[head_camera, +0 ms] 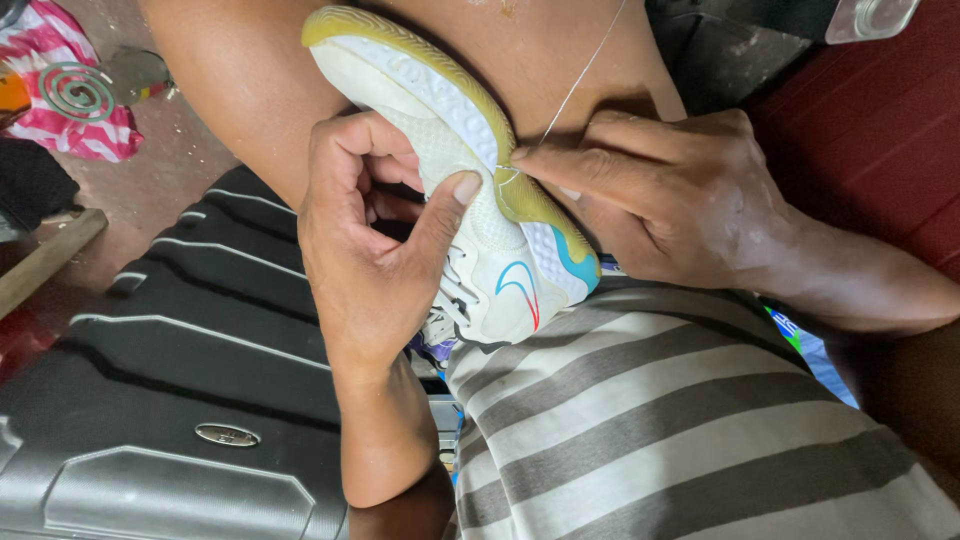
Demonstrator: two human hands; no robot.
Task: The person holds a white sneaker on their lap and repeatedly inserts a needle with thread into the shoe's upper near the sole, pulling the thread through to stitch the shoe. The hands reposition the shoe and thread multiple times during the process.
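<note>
Sneaker point(480, 190) first: a white mesh running shoe with a yellowed sole edge, lying sole-up and tilted across my bare knee near the centre of the view, toe toward eleven o'clock, heel toward five. My left hand point(375, 250) wraps the upper from nine o'clock, fingers curled closed around the shoe, with the thumb pressed flat on the mesh right beside the seam where sole meets upper. My right hand point(660, 200) comes in from three o'clock, fingertips pinched shut at that same seam; a thin thread point(575, 80) runs taut from the pinch up toward one o'clock. I cannot make out a needle between the fingers, so I only say they are clamped on the thread's lower end.

For the stitch in hand, I judge the thread wants a steady pull along its own line, not sideways, so it does not cut the mesh, while the left thumb keeps the upper pressed against the sole edge.

Outward: my grey-and-white striped shirt point(650, 430) fills five o'clock, a dark ribbed hard-shell suitcase point(170, 400) lies at seven to eight, and a green mosquito coil point(75, 92) rests by a pink striped cloth point(85, 135) at ten.
</note>
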